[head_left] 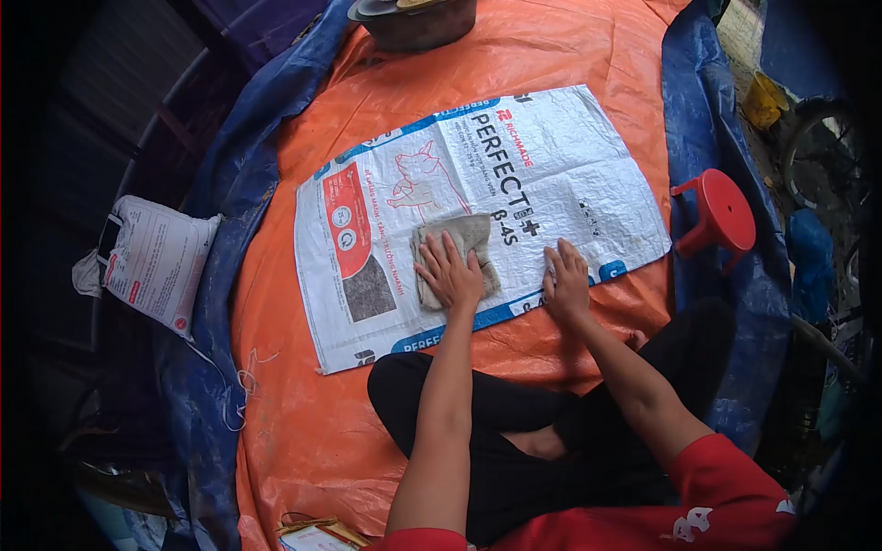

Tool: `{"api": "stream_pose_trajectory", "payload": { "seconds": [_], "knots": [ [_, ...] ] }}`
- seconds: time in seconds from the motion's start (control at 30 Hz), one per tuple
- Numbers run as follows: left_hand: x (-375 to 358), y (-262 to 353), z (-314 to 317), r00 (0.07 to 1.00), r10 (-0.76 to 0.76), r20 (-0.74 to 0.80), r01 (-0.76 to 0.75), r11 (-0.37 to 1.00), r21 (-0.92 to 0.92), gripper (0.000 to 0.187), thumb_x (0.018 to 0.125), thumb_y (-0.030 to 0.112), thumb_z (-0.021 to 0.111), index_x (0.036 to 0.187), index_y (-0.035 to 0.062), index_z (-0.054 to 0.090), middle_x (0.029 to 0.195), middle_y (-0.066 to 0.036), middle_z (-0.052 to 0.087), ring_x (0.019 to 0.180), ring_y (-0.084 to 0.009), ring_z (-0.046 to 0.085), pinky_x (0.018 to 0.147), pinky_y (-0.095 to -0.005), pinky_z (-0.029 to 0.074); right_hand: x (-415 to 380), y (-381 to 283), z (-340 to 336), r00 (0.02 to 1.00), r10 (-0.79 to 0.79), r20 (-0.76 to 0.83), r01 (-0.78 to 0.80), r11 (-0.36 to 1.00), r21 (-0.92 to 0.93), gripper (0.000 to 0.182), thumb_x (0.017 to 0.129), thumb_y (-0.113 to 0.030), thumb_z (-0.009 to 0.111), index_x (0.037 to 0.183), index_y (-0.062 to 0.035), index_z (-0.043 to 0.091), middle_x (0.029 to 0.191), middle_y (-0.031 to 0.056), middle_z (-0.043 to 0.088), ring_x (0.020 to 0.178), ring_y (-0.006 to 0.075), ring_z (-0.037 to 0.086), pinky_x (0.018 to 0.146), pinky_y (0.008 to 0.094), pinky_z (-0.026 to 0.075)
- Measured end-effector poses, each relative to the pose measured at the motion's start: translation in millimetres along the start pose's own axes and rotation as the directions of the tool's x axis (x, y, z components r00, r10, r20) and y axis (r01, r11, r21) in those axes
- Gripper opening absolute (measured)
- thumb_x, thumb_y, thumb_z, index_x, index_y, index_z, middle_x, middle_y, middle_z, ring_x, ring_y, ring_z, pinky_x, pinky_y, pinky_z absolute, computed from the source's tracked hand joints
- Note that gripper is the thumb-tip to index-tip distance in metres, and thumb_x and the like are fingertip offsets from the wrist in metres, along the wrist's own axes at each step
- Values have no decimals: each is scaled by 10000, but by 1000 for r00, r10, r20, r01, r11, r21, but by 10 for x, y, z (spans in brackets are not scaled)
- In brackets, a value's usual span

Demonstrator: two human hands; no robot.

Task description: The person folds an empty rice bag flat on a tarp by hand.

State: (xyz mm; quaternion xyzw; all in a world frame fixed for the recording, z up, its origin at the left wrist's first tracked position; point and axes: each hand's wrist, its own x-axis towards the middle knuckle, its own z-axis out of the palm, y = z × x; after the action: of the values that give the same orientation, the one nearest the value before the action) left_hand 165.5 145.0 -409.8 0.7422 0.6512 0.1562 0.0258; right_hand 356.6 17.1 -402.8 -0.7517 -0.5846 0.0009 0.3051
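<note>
Rn my L hand [454, 279] is spread on a folded cloth [476, 234] atop the sack [574, 156]; R hand [570, 285] is curled by its near edge, can't tell if pinching smth.

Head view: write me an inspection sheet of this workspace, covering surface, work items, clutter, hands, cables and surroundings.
Surface: orange tarp, wrinkled, with blue sheeting along both sides.
Work items: flat printed sack, lightly creased; folded grey-green cloth on it.
Clutter: dark basin at the far end; loose white string at left.
Hands: left hand spread on the cloth; right hand at the sack's near side, fingers bent, grip unclear.
Cables: nothing seen.
Surroundings: red stool at right; white bag at left.
</note>
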Motion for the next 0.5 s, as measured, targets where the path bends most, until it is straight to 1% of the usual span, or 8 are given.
{"api": "stream_pose_trajectory", "payload": {
  "seconds": [0.03, 0.1, 0.17, 0.23, 0.3, 0.37, 0.47, 0.5],
  "knots": [
    [69, -108, 0, 1000, -17, -14, 17, 1000, -3, 675, 992, 428, 502, 1577, 133, 339, 1672, -146, 207, 1543, -369, 153, 1222, -592, 68, 25, 1, 2, 1000, 3, -2, -3, 1000, 9, 477, 863, -138, 599, 1337, -83, 579, 1466, 220, 473, 1372, 402, 429, 1146, 500, 326],
    [232, -389, -28, 991, -131, -39, 133, 989, 61, 649, 1008, 411, 479, 1577, 135, 337, 1670, -143, 212, 1538, -366, 170, 1219, -592, 89, 46, 2, -3, 1000, 0, -9, 0, 1000, 17, 479, 860, -137, 603, 1337, -88, 581, 1467, 215, 475, 1371, 398, 432, 1144, 499, 328],
    [390, -820, -94, 964, -261, -49, 265, 957, 117, 627, 1022, 405, 452, 1577, 136, 337, 1670, -139, 215, 1536, -360, 180, 1218, -589, 102, 55, 28, -12, 1000, -3, -11, 3, 1000, 14, 479, 859, -136, 604, 1336, -93, 583, 1466, 212, 476, 1369, 393, 436, 1141, 499, 331],
    [498, -1386, -242, 914, -402, -56, 404, 887, 222, 611, 1032, 405, 434, 1579, 151, 335, 1668, -124, 228, 1537, -351, 184, 1219, -582, 105, 60, 33, -21, 1000, 8, -11, -8, 1000, 26, 482, 854, -140, 607, 1333, -94, 584, 1461, 209, 479, 1369, 387, 437, 1137, 498, 335],
    [582, -1989, -441, 841, -533, -87, 529, 781, 332, 598, 1038, 408, 420, 1581, 172, 331, 1669, -84, 243, 1535, -346, 190, 1219, -582, 112, 64, 20, -14, 1000, 21, -13, -21, 999, 35, 482, 849, -144, 610, 1328, -96, 585, 1456, 206, 482, 1370, 380, 437, 1133, 495, 338],
    [607, -2503, -753, 864, -503, -14, 467, 792, 395, 575, 1045, 364, 428, 1579, 176, 330, 1668, -55, 254, 1526, -354, 210, 1211, -592, 129, 79, 42, -19, 1000, 25, -12, -25, 999, 33, 481, 844, -148, 611, 1322, -97, 587, 1451, 200, 486, 1371, 373, 438, 1129, 490, 342],
    [574, -2867, -980, 902, -428, 54, 394, 867, 304, 534, 1044, 291, 444, 1557, 158, 377, 1651, -53, 299, 1504, -385, 251, 1203, -588, 167, 88, 53, -20, 999, 36, -5, -36, 999, 34, 480, 843, -154, 608, 1319, -99, 585, 1451, 194, 484, 1373, 366, 436, 1128, 484, 342],
    [520, -2920, -972, 918, -396, 35, 375, 891, 254, 526, 1039, 266, 449, 1548, 144, 390, 1640, -66, 320, 1496, -394, 264, 1204, -578, 176, 78, 41, -36, 999, 50, 1, -50, 998, 32, 479, 844, -155, 606, 1320, -99, 584, 1453, 194, 482, 1374, 364, 434, 1129, 483, 339]
  ]
}}
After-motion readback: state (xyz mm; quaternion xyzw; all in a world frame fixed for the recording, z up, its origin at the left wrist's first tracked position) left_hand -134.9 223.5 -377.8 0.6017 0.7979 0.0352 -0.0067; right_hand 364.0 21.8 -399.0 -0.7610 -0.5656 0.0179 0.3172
